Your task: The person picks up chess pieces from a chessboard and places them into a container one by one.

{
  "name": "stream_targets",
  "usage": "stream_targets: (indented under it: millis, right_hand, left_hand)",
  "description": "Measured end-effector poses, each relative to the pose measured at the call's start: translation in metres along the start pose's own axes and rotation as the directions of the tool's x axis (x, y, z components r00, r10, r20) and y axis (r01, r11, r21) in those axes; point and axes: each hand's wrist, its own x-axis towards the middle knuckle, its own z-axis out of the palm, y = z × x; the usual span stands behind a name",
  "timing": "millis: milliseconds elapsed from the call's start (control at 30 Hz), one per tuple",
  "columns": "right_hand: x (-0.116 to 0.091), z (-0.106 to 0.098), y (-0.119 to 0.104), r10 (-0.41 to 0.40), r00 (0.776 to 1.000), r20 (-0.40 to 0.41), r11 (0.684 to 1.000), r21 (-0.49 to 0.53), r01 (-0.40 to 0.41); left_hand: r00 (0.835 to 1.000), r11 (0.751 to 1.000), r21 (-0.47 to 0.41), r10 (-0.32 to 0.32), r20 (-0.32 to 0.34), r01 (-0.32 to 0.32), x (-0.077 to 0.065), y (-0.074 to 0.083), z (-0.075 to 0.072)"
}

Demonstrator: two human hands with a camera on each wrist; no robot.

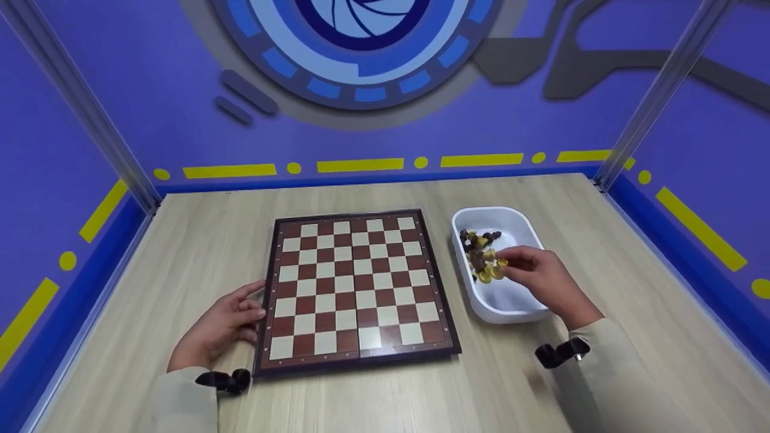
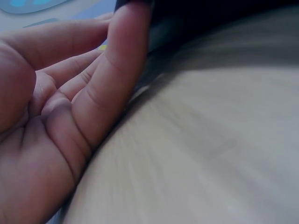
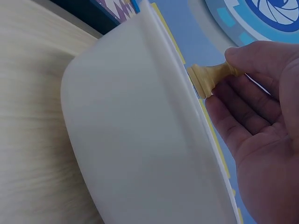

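A brown-and-cream checkered chessboard (image 1: 355, 288) lies flat on the table. My left hand (image 1: 219, 328) touches its left edge with loosely bent fingers. In the left wrist view, a fingertip (image 2: 128, 28) of the left hand (image 2: 70, 107) meets the dark board rim. Over the white plastic tub (image 1: 511, 300), my right hand (image 1: 538, 279) pinches a gold-coloured chess piece (image 3: 208, 79) between thumb and fingers. Its wide base points away from the palm in the right wrist view. Dark and gold chess pieces (image 1: 478, 240) lie jumbled along the tub's left side, partly behind the right hand.
The wooden table (image 1: 210, 222) carries the board, with the tub just to its right. Blue patterned panels (image 1: 373, 138) stand at the back and both sides. A black wrist device (image 1: 562, 353) sits on each sleeve.
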Motion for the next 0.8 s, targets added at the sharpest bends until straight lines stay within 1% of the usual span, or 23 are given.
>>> stream_targets:
  millis: [133, 300, 367, 567, 800]
  right_hand:
    - [-0.0001, -0.0005, 0.0011, 0.003, 1.0, -0.013, 1.0, -0.01, -0.003]
    - [0.0006, 0.0012, 0.0041, -0.006, 1.0, -0.028, 1.0, 0.019, 0.006]
    - [0.0009, 0.0035, 0.0054, 0.003, 1.0, -0.022, 0.999, 0.038, -0.002]
    - [0.0009, 0.0062, 0.0056, 0.038, 0.999, 0.005, 0.998, 0.05, -0.038]
    - [0.006, 0.0048, 0.0046, 0.041, 0.999, 0.016, 0.999, 0.014, -0.041]
  left_hand:
    - [1.0, 1.0, -0.002, -0.001, -0.006, 0.001, 0.0003, 0.0005, 0.0007]
    - [1.0, 1.0, -0.007, 0.014, 0.005, -0.014, 0.0005, 0.0016, 0.0004]
    - [1.0, 1.0, -0.008, 0.013, 0.01, -0.012, -0.0014, 0.0011, -0.0007]
    - [1.0, 1.0, -0.022, 0.001, -0.001, -0.001, -0.0064, -0.0021, -0.0039]
    - [1.0, 1.0, -0.013, 0.006, -0.016, -0.006, -0.0067, -0.0005, -0.0041]
